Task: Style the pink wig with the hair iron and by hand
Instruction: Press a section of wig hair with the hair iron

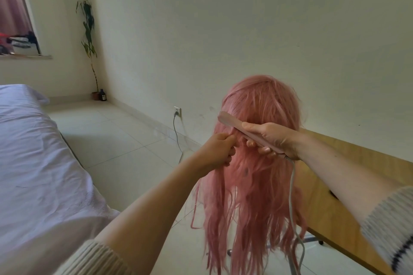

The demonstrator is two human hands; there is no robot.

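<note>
The long pink wig sits upright in the centre, its strands hanging down below the frame. My right hand grips a pink hair iron, which lies across the wig's back and points up to the left. A grey cord hangs from the iron's rear end. My left hand is closed on a lock of wig hair at the left side, just below the iron's tip. What holds the wig up is hidden by the hair.
A wooden table stands at the right against the wall. A bed with a pale sheet fills the left. A wall socket with a plugged cable sits low on the wall. A potted plant stands in the far corner.
</note>
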